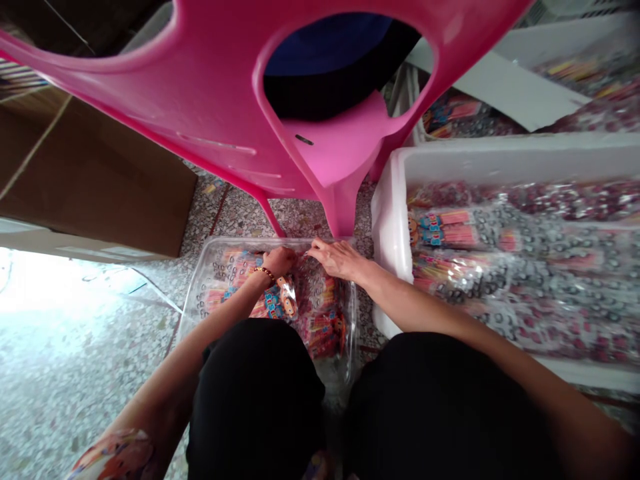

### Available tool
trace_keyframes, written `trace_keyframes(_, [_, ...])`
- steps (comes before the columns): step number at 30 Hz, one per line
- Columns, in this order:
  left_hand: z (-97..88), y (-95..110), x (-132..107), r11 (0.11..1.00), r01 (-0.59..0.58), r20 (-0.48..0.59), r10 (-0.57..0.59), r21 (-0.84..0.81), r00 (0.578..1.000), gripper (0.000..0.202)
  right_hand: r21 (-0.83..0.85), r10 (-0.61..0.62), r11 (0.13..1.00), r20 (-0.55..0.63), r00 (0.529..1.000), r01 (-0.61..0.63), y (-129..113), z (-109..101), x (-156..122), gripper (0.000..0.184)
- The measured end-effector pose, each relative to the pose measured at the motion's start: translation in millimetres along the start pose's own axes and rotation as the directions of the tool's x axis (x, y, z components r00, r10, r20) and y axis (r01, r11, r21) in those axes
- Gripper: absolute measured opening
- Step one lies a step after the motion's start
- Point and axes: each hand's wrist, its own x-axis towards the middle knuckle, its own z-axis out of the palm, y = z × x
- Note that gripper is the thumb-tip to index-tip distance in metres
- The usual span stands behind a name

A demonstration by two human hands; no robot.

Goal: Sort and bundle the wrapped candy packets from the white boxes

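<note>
Both hands reach down into a shallow clear plastic bin (240, 240) on the floor. It holds several see-through packets with colourful sticks and cartoon-figure cards. My left hand (280, 261), with a beaded bracelet on its wrist, is curled closed over the packets near the far side. Close to its right, my right hand (334, 259) has its thumb and fingers pinched together at the bin's far right. What either pinches is too small to make out. One cartoon packet (274, 303) lies just below my left hand; a reddish packet (324, 330) lies nearer my knees.
A pink plastic chair (215, 87) stands directly beyond the bin. To the right, a white foam box (395, 200) is filled with similar packets, with another packet-filled box (505, 80) behind it. At left stands a brown cardboard box (100, 173). My knees flank the near side.
</note>
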Motion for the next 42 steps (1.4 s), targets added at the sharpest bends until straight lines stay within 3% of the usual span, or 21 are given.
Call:
trace_keyframes(6, [13.2, 6.9, -8.6, 0.998, 0.016, -0.087, -0.011, 0.062, 0.996, 0.029, 0.005, 0.008, 1.000, 0.013, 1.000, -0.008, -0.2, -0.7, 0.7, 0.048])
trace_keyframes(9, [5.8, -1.0, -14.6, 0.999, -0.007, -0.094, 0.012, 0.051, 0.996, 0.028, 0.008, 0.012, 1.000, 0.006, 1.000, -0.012, -0.2, -0.8, 0.1, 0.047])
trace_keyframes(14, [-8.2, -19.5, -18.0, 0.998, 0.065, -0.202, -0.060, 0.017, 0.977, 0.031, 0.015, 0.004, 1.000, 0.000, 1.000, -0.004, 0.8, 1.0, 1.1, 0.046])
trace_keyframes(22, [15.7, -2.5, -12.6, 0.998, 0.055, -0.252, -0.063, -0.040, 0.966, 0.024, 0.005, -0.001, 1.000, 0.003, 1.000, 0.001, 1.3, 1.7, 1.6, 0.045])
trace_keyframes(28, [-8.8, -17.9, -9.0, 0.975, 0.045, -0.175, -0.084, -0.216, 0.981, 0.027, -0.012, 0.006, 1.000, 0.018, 1.000, -0.006, 0.7, -0.4, 2.6, 0.044])
trace_keyframes(33, [-20.8, -34.3, -11.0, 0.984, 0.106, -0.209, -0.136, -0.145, 0.968, 0.030, 0.013, 0.019, 1.000, 0.048, 0.999, -0.020, 0.2, -0.2, 4.1, 0.045])
trace_keyframes(38, [-8.8, -39.5, -14.0, 0.996, 0.044, -0.225, -0.027, 0.075, 0.974, 0.030, 0.016, -0.001, 1.000, 0.024, 1.000, 0.000, 2.1, 4.1, 4.9, 0.047])
trace_keyframes(42, [-6.9, -35.5, -20.0, 1.000, 0.000, -0.258, -0.004, -0.016, 0.966, 0.033, -0.008, -0.016, 1.000, 0.004, 1.000, 0.016, 2.2, 4.5, 4.8, 0.051])
